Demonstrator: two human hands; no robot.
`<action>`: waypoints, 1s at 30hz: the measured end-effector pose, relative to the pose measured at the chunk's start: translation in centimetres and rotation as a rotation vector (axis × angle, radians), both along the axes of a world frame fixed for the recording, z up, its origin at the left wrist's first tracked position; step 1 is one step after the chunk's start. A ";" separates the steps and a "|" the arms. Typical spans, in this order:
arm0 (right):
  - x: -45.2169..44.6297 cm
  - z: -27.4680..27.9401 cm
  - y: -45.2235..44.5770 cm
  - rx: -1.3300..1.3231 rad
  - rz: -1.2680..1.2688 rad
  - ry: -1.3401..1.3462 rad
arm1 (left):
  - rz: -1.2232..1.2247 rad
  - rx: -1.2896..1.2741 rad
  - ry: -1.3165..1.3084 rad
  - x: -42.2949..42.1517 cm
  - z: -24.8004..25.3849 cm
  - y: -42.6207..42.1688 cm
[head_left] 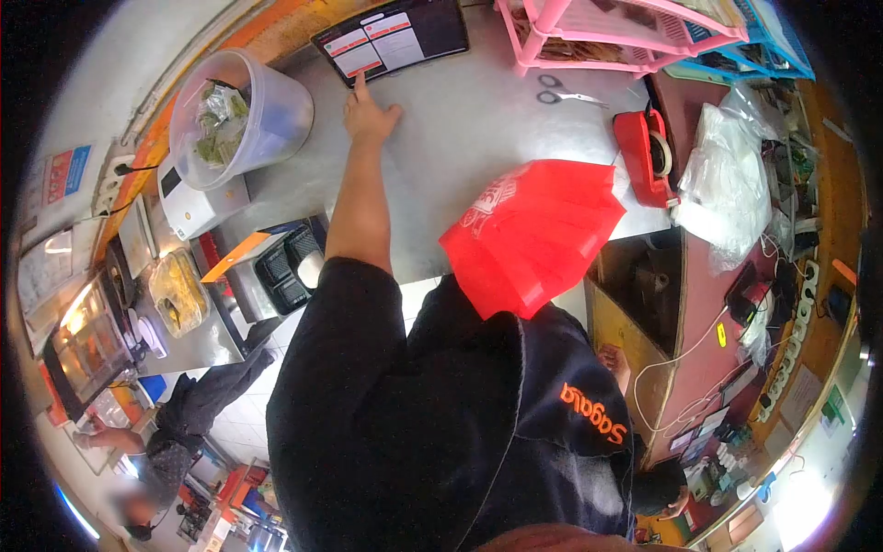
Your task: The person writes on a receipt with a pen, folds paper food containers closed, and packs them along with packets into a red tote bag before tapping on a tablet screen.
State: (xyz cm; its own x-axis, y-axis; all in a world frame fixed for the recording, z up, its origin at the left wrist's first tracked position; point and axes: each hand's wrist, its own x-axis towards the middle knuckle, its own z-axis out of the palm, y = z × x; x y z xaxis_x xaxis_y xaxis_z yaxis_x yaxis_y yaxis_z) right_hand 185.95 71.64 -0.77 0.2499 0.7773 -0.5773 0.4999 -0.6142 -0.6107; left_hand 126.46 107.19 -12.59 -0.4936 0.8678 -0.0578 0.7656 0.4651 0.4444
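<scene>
My left hand (370,117) reaches across the steel counter with its index finger stretched to the lower edge of a tablet (395,48) and the thumb apart. The tablet's screen shows white panels with red bars. In front of my body, at the counter's near edge, is a red bag (533,235) with a white print; what supports it is hidden. Part of my right hand (614,364) shows low beside my dark clothing, away from the bag. Its fingers are mostly hidden.
A clear bucket (244,120) with small packets stands left, by a white device (193,202). Scissors (570,97), a red tape dispenser (647,158), pink baskets (598,41) and plastic bags (727,184) are to the right. Another person (175,451) is lower left.
</scene>
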 end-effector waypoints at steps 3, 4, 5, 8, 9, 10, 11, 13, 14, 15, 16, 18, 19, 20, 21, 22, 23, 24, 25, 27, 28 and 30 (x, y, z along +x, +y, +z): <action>-0.7 0.2 0.5 -0.002 0.001 -0.010 | -0.022 0.078 -0.174 1.3 -0.1 -1.2; -0.7 0.2 0.4 0.005 0.020 -0.026 | -0.033 0.041 -0.330 2.5 0.5 -2.2; -0.5 -0.2 0.1 0.007 0.017 -0.024 | -0.130 -0.055 -0.390 4.2 2.4 -3.3; 0.2 -1.6 -0.7 -0.006 0.004 -0.008 | -0.317 -0.208 -0.668 9.4 8.5 -7.0; 0.2 -1.8 -0.8 -0.004 0.012 -0.005 | -0.403 -0.271 -0.892 10.6 9.7 -7.7; 0.3 -1.8 -0.9 -0.002 0.021 -0.004 | -0.406 -0.263 -0.890 11.5 10.8 -7.9; 0.9 -2.2 -1.2 0.005 0.022 -0.003 | -0.475 -0.318 -0.942 12.3 11.6 -8.1; 1.9 -3.3 -2.1 0.106 0.074 0.076 | -0.549 -0.365 -0.988 13.4 12.4 -8.6; 2.6 -3.3 -2.5 0.121 0.077 0.078 | -0.598 -0.431 -0.951 13.8 12.4 -8.2; 2.8 -2.7 -3.0 0.118 0.078 0.045 | -0.645 -0.500 -0.912 14.1 12.4 -7.9; 3.3 -2.2 -3.7 0.116 0.077 0.013 | -0.649 -0.490 -0.903 14.3 12.2 -7.7; 5.3 -2.9 -6.7 0.159 0.013 0.023 | -0.717 -0.506 -0.815 14.8 11.4 -7.7; 6.4 -3.5 -8.2 0.197 -0.054 0.028 | -0.743 -0.471 -0.711 15.1 11.0 -7.7; 7.5 -4.4 -10.0 0.218 -0.081 0.031 | -0.738 -0.470 -0.642 15.3 10.9 -7.7; 8.8 -5.6 -12.2 0.253 -0.151 0.051 | -0.733 -0.467 -0.572 15.3 10.6 -7.5; 10.1 -6.8 -14.5 0.288 -0.219 0.073 | -0.692 -0.462 -0.519 15.0 9.5 -7.1; 11.0 -7.6 -16.6 0.308 -0.247 0.079 | -0.649 -0.454 -0.465 14.8 9.2 -6.6; 12.2 -8.7 -19.1 0.302 -0.322 0.108 | -0.676 -0.446 -0.447 15.4 10.5 -6.9; 13.1 -9.4 -21.3 0.294 -0.395 0.138 | -0.500 -0.396 -0.554 16.1 12.0 -7.8; 15.1 -12.1 -26.3 0.319 -0.466 0.195 | -0.251 -0.344 -0.716 18.3 15.5 -9.7; 15.8 -12.8 -28.4 0.327 -0.518 0.246 | -0.182 -0.348 -0.772 19.6 17.2 -10.7; 16.4 -13.1 -31.5 0.297 -0.647 0.293 | -0.202 -0.512 -0.714 21.1 19.7 -12.2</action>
State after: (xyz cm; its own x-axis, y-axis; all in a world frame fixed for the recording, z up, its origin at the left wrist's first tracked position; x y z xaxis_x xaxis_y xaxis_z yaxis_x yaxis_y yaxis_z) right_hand 202.34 40.16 -13.89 0.5769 0.6608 -0.4801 -0.1108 -0.5190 -0.8475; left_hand 147.60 94.98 7.08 -0.0328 0.7176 -0.6957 0.4750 0.6236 0.6208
